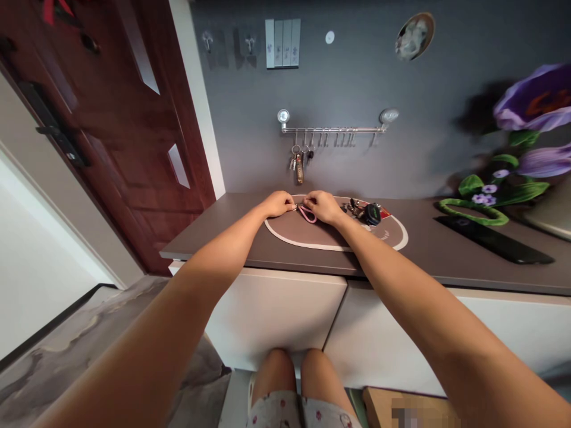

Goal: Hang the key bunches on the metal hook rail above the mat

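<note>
We see the left hand (279, 204) and the right hand (323, 207) meeting above an oval mat (285, 233), which lies on the counter (214, 229) near its rear edge. Neither hand is released: both sets of fingers are closed in a tight pinch. The left fingers hold a small metal ring (296, 207). The right fingers hold a pink cord loop (307, 214), which extends from that ring and sits just above the mat's centre.

Immediately right of the right hand, a bunch of keys (354, 208) and a black key fob (373, 214) lie on the mat, toward its right end. On the wall (357, 77) above the counter's rear edge is a metal hook rail (332, 129), with hanging keys (298, 167) on its left hooks. Toward the counter's right end, a flat black slab (491, 241) lies just beside a green loop-shaped object (473, 213). A dark red wooden door (120, 119) stands beyond the counter's left end. White cabinet doors (272, 315) fill the space below the front edge.
</note>
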